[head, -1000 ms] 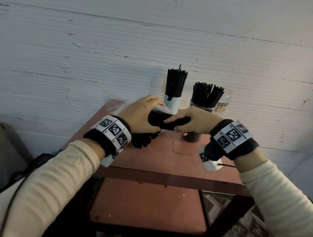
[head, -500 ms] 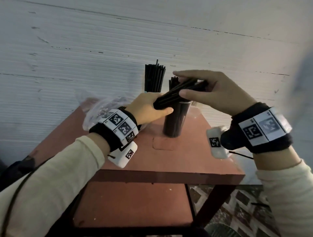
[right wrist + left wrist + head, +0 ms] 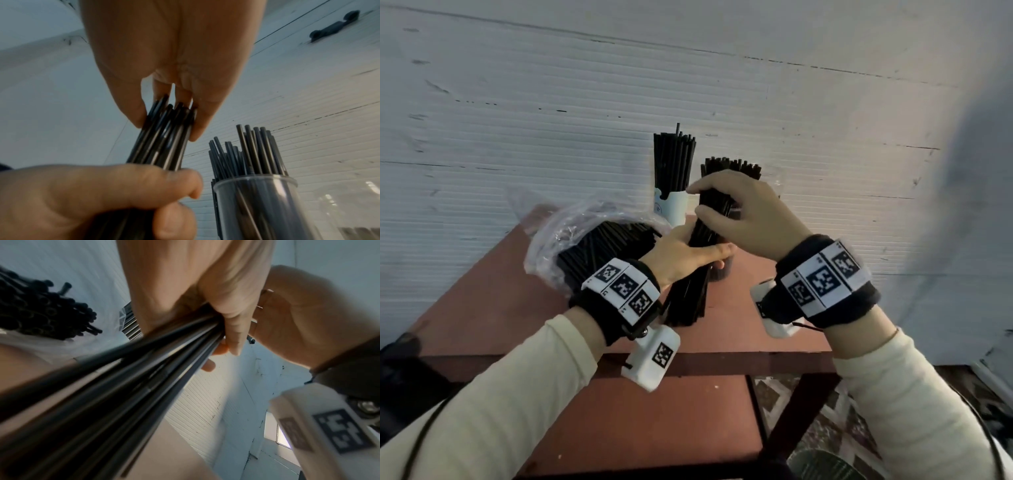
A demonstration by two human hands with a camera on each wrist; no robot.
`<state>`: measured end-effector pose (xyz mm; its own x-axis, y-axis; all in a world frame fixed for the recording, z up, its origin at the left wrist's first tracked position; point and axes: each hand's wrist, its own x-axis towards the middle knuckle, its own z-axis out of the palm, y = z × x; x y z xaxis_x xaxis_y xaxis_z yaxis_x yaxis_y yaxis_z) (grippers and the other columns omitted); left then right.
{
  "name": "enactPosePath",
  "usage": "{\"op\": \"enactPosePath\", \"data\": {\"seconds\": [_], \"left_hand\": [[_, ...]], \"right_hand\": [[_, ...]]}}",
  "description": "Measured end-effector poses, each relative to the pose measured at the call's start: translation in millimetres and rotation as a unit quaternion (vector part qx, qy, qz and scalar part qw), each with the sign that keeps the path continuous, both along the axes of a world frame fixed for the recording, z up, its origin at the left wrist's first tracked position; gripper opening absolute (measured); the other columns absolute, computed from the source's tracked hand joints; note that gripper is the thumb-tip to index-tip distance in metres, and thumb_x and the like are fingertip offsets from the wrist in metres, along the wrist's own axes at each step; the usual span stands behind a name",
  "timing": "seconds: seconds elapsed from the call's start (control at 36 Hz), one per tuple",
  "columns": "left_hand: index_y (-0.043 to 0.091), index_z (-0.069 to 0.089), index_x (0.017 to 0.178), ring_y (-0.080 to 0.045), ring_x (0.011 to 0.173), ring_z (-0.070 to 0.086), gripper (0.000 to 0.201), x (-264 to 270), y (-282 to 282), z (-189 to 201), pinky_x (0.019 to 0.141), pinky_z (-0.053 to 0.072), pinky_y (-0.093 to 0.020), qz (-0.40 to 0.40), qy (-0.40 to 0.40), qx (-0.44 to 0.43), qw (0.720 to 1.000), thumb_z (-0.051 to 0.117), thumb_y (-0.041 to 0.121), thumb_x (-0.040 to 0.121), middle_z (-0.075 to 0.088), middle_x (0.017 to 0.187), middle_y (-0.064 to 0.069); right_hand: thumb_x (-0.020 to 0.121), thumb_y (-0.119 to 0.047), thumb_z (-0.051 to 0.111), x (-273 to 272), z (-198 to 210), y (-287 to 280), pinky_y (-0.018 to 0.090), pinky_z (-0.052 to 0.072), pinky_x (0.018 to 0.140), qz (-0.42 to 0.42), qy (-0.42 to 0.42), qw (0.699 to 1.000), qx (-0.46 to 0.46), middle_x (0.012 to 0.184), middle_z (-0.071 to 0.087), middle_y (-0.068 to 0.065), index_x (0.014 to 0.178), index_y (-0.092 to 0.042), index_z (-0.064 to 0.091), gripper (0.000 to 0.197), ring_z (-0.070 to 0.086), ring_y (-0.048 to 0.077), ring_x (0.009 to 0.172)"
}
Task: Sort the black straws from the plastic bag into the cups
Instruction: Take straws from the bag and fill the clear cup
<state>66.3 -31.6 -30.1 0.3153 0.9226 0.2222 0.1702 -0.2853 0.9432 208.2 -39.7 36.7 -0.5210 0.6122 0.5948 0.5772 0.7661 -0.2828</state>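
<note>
Both hands hold one bundle of black straws [image 3: 690, 294], nearly upright, over the red-brown table [image 3: 524, 308]. My left hand [image 3: 685, 253] grips the bundle round its middle, fingers curled [image 3: 131, 183]. My right hand [image 3: 726, 209] pinches the bundle's top ends between thumb and fingers [image 3: 193, 120]. A clear plastic bag [image 3: 571, 236] with more black straws lies at the left. Behind stand a white cup [image 3: 671, 205] and a clear cup [image 3: 255, 207], each holding upright black straws.
A white ribbed wall [image 3: 551, 120] rises right behind the table. A lower red shelf [image 3: 654, 428] shows under the tabletop, with patterned floor [image 3: 825, 428] to the right. The table's front edge [image 3: 722, 363] runs just below my wrists.
The bundle has swung from lying crosswise in front of the cups to nearly upright. My right hand has dropped onto its top ends; my left hand keeps its grip round the middle.
</note>
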Motion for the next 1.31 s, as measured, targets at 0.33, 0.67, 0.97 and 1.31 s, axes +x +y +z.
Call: {"op": "enactPosePath", "data": {"seconds": [0.33, 0.67, 0.97, 1.31], "left_hand": [[-0.003, 0.068, 0.098, -0.024, 0.09, 0.067, 0.026, -3, 5, -3, 0.097, 0.052, -0.038, 0.023, -0.004, -0.038, 0.999, 0.075, 0.017, 0.082, 0.069, 0.09, -0.017], [-0.001, 0.067, 0.089, -0.019, 0.082, 0.065, 0.027, -10, -4, -10, 0.095, 0.05, -0.035, 0.002, 0.041, -0.015, 0.999, 0.064, 0.026, 0.093, 0.067, 0.078, -0.009], [0.018, 0.07, 0.082, -0.005, 0.096, 0.062, 0.018, -22, -28, 16, 0.088, 0.046, -0.017, -0.155, 0.236, 0.067, 0.957, 0.065, 0.033, 0.092, 0.07, 0.084, 0.009], [0.031, 0.038, 0.126, -0.004, 0.097, 0.063, 0.077, 2, -3, 25, 0.083, 0.053, -0.023, 0.037, -0.002, 0.074, 0.997, 0.088, 0.033, 0.067, 0.06, 0.111, 0.003]], "right_hand": [[0.087, -0.025, 0.067, -10, -12, 5, 0.008, 0.039, 0.088, -0.005, 0.05, 0.999, -0.004, 0.113, 0.059, -0.004, 0.116, -0.019, 0.063, 0.03, 0.055, 0.004, 0.102], [0.078, -0.039, 0.077, -13, -15, -1, 0.002, 0.034, 0.094, -0.009, 0.093, 0.994, -0.054, 0.136, 0.03, -0.002, 0.148, -0.026, 0.024, 0.089, 0.039, 0.008, 0.122], [0.074, -0.029, 0.082, -2, -7, -15, 0.012, 0.048, 0.078, 0.105, -0.007, 0.959, -0.264, 0.1, 0.067, -0.003, 0.105, -0.014, 0.067, 0.037, 0.062, -0.001, 0.093], [0.085, 0.001, 0.065, 22, 37, 22, 0.008, 0.038, 0.052, 0.068, 0.21, 0.965, -0.138, 0.055, 0.055, -0.015, 0.071, -0.005, 0.059, 0.017, 0.052, -0.001, 0.052]]}}
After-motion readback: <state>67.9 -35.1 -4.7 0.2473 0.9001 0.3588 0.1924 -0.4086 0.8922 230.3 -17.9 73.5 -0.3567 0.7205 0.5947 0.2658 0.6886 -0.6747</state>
